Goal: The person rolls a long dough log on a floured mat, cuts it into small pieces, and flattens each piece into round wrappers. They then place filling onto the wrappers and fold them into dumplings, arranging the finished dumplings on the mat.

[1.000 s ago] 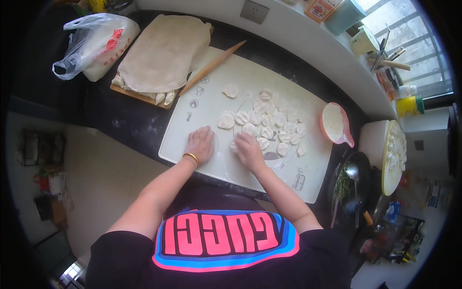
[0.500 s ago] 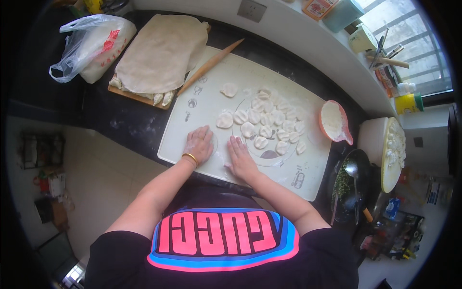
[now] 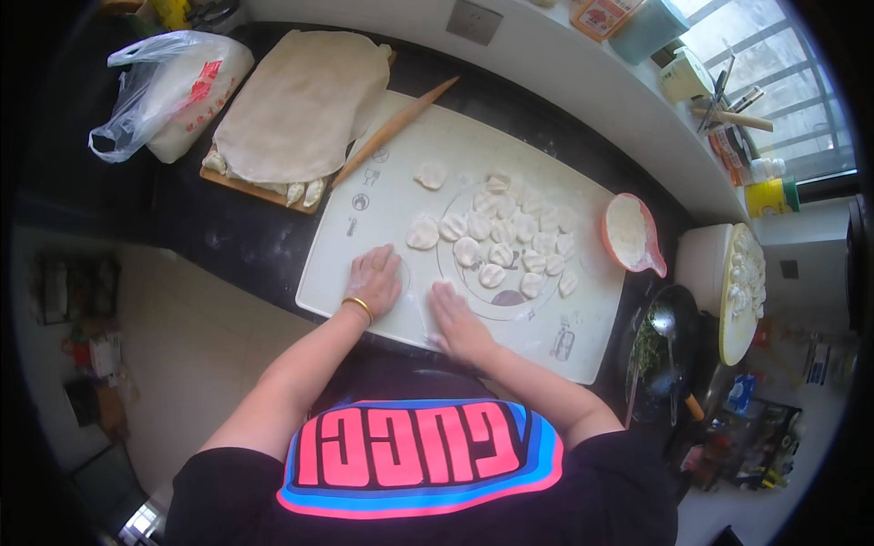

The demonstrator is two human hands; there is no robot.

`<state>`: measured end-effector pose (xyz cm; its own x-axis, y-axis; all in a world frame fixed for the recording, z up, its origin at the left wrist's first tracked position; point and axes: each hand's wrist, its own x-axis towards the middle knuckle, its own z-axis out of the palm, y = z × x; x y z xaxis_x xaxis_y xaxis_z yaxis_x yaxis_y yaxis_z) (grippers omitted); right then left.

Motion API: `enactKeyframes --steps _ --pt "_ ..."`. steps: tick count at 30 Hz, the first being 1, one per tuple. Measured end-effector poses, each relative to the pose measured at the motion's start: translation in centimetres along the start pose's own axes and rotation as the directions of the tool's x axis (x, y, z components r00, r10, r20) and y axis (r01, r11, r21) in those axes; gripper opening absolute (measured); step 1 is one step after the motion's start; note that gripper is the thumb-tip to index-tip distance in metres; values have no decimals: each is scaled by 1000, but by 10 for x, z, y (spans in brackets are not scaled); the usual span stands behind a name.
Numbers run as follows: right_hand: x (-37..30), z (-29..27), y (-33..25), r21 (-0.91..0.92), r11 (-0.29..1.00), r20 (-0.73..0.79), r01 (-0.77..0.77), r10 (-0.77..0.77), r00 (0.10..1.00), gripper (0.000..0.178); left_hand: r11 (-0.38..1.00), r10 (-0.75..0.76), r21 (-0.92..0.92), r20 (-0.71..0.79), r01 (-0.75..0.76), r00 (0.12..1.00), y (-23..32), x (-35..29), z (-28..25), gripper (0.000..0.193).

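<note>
My left hand (image 3: 373,280), with a gold bangle at the wrist, lies palm down on the white kneading mat (image 3: 574,350) near its left front part. Its fingers are laid out flat; whatever might be under the palm is hidden. To its right, my right hand (image 3: 461,324) rests by the mat's front edge, fingers stretched forward and slightly smeared by motion. Both hands look dusted with flour. Beyond them several small dough pieces (image 3: 492,276) sit on the mat, most bunched right of centre, while single pieces such as one flattened dough round (image 3: 422,233) lie apart.
A wooden rolling pin (image 3: 394,132) lies along the mat's far left edge. Beside it, a dough sheet (image 3: 296,105) covers dumplings on a wooden board (image 3: 255,190). A plastic bag (image 3: 182,96) stands farther left. On the right are a pink flour bowl (image 3: 630,233) and a wok (image 3: 678,364) with chopped greens.
My right hand has drawn slightly back toward me. My left hand stays in nearly the same spot, and the dough pieces keep their arrangement.
</note>
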<state>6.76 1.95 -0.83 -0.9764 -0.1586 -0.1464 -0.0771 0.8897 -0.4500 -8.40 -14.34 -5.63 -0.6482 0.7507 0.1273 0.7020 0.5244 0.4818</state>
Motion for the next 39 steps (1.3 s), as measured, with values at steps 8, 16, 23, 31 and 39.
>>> enactKeyframes --steps 8,16,23,31,39 --pt "103 -4 24 -155 988 -180 -27 -1 984 68 999 22 -35 -54 -24 998 -3 1 4 46" --pt "143 -78 145 39 870 -758 -491 346 552 26 1000 25 -16 -64 -26 998 -4 -1 6 49" --pt "150 -84 140 48 984 -616 -173 166 770 20 999 52 -10 -66 -53 996 -4 -1 5 50" --pt "44 -10 33 -46 991 -492 123 -129 861 31 997 64 37 -93 -61 994 -6 -3 10 51" --pt "19 2 8 11 998 -244 -68 69 967 89 999 40 35 -54 -38 998 -6 -1 6 48"
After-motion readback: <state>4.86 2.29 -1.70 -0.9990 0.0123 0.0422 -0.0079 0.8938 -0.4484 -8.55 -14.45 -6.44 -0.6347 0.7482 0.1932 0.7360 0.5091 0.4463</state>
